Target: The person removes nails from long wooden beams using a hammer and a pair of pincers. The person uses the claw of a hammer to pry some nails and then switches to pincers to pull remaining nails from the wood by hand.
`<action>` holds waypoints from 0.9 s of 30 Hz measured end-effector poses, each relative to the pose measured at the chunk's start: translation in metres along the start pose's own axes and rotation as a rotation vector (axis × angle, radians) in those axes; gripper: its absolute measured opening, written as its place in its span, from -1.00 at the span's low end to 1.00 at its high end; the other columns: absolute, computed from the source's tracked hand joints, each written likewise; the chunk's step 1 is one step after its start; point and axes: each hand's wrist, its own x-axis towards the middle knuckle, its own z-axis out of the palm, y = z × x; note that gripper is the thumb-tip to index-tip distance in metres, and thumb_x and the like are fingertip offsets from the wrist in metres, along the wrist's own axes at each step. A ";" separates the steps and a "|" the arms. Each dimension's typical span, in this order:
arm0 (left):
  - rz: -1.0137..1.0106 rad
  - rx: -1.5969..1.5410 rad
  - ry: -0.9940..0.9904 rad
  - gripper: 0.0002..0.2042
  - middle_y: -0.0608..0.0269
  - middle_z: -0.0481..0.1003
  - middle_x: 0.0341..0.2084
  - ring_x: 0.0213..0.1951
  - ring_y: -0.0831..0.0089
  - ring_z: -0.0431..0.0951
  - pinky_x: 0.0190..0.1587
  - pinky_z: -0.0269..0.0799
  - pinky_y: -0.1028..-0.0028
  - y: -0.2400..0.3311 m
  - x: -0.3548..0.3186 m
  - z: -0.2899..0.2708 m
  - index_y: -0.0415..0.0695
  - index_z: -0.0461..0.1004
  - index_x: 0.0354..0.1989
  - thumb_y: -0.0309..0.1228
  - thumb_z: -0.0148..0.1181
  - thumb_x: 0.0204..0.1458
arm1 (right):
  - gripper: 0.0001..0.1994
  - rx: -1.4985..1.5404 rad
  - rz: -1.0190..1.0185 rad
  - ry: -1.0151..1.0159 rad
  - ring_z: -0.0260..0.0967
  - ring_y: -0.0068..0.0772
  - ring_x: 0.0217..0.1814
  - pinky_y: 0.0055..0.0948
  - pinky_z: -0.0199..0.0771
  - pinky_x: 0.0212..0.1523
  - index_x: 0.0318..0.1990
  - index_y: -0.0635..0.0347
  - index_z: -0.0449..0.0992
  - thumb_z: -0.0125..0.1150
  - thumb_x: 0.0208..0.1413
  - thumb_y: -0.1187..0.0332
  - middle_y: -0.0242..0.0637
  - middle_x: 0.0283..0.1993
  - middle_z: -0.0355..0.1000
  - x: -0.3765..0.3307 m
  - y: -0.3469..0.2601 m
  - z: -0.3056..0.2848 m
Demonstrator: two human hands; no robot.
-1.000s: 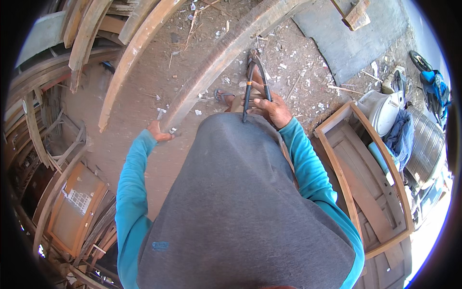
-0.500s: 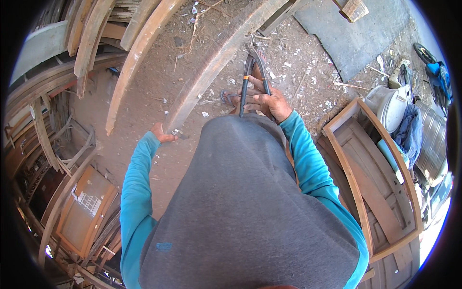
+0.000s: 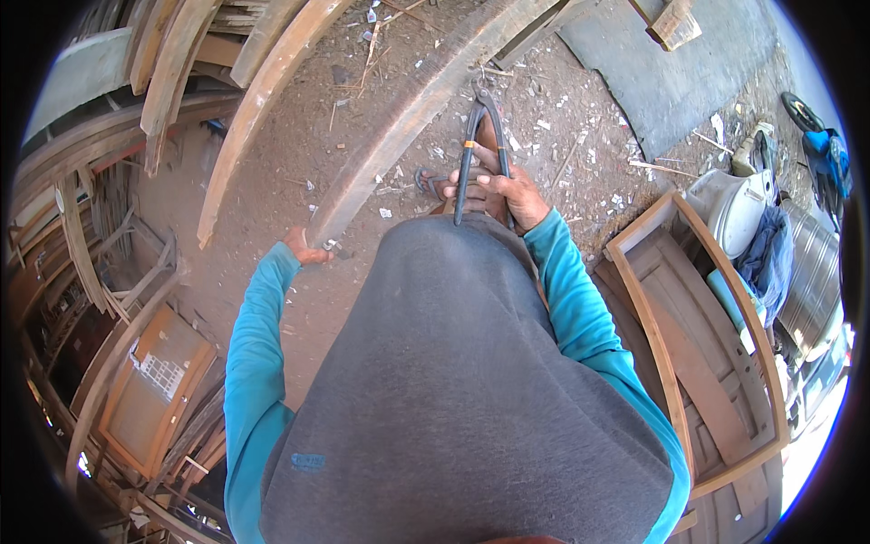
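Note:
My left hand is closed around the near end of a long, worn wooden beam. The beam runs up and away to the right. Over my lap, my right hand grips a pair of long-handled pincers with dark handles and orange bands. The pincers' head points away from me beside the beam, and their handles are spread apart. Part of one handle is hidden by my right hand. A sandalled foot shows behind the pincers.
Curved-looking timbers stand at the far left, above stacked wooden frames and a panel. On my right lies a wooden frame over panelled doors, beside a metal drum. A grey sheet and scattered scraps cover the dirt floor.
The fingers of my right hand have shifted slightly on the pincers' handles. My left hand keeps its hold on the beam's end, and the view has moved a little.

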 end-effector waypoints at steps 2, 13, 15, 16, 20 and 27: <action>0.002 0.019 0.002 -0.41 0.07 0.62 -0.31 -0.23 0.26 0.62 -0.12 0.50 0.28 -0.003 0.000 0.002 -0.18 0.57 -0.12 -0.04 0.50 -0.30 | -0.30 0.048 -0.003 -0.037 0.44 -0.09 0.03 -0.07 0.50 0.06 0.40 0.31 -0.02 0.11 0.15 0.32 -0.11 -0.09 0.39 0.002 0.005 -0.004; 0.057 0.032 0.443 -0.26 -0.01 0.59 -0.16 -0.16 0.12 0.62 -0.05 0.50 0.24 0.029 -0.032 0.028 -0.15 0.42 0.12 -0.17 0.56 -0.32 | -0.60 0.134 0.051 0.101 0.26 -0.50 -0.42 -0.40 0.40 -0.38 0.12 0.27 0.30 0.07 0.29 0.17 -0.32 -0.34 0.28 0.001 0.007 0.013; 0.183 0.159 0.671 -0.15 0.02 0.57 -0.09 -0.11 0.06 0.61 -0.03 0.50 0.21 0.039 -0.036 0.046 -0.08 0.32 0.24 -0.20 0.58 -0.33 | -0.62 0.086 0.045 0.120 0.25 -0.51 -0.42 -0.40 0.40 -0.38 0.10 0.26 0.30 0.05 0.30 0.17 -0.32 -0.33 0.28 0.002 0.006 0.013; 0.164 0.218 0.742 -0.10 0.00 0.55 -0.07 -0.10 0.00 0.59 -0.05 0.50 0.16 0.050 -0.039 0.052 -0.03 0.24 0.28 -0.22 0.58 -0.33 | -0.62 0.080 0.053 0.120 0.25 -0.51 -0.42 -0.40 0.40 -0.38 0.10 0.26 0.30 0.05 0.30 0.17 -0.32 -0.33 0.28 0.003 0.006 0.012; -0.095 0.243 0.696 -0.06 -0.02 0.52 -0.04 -0.05 -0.08 0.55 -0.06 0.49 0.09 0.042 -0.032 0.061 0.04 0.14 0.33 -0.26 0.57 -0.32 | -0.68 -0.243 0.030 0.255 0.28 -0.51 -0.48 -0.43 0.38 -0.46 0.00 0.28 0.37 0.05 0.31 0.18 -0.33 -0.41 0.31 0.004 0.007 -0.011; 0.005 0.217 0.742 -0.16 -0.04 0.51 -0.03 -0.03 -0.06 0.55 -0.03 0.50 0.13 0.035 -0.032 0.060 -0.02 0.25 0.24 -0.37 0.50 -0.36 | -0.65 -1.392 0.061 0.374 0.40 -0.16 -0.48 -0.16 0.41 -0.37 0.02 0.18 0.48 0.08 0.29 0.11 -0.08 -0.48 0.44 0.002 -0.059 -0.090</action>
